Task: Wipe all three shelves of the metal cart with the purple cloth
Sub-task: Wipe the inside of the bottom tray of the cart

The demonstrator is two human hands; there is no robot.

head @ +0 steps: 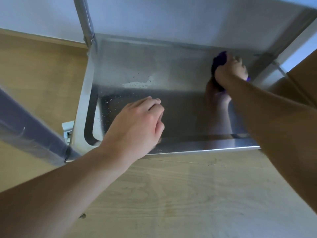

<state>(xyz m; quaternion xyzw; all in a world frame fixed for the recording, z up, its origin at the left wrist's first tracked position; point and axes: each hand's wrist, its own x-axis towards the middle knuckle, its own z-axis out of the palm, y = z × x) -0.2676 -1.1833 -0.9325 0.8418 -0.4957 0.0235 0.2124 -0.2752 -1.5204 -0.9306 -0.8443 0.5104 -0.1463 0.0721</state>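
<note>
I look down at a low shelf (180,107) of the metal cart, a steel tray with raised rims. My right hand (231,71) reaches to its far right corner and grips the bunched purple cloth (220,60), pressing it on the steel. My left hand (139,122) hovers over the shelf's near left part with fingers loosely curled, holding nothing. Pale specks and a whitish smear (137,84) mark the shelf's left half. My right hand covers most of the cloth.
A higher shelf's underside (188,18) overhangs the top of the view. Cart posts stand at the far left (86,23) and near left (34,127). Light wooden floor (171,194) lies around the cart. A small white fitting (67,129) sits by the left rim.
</note>
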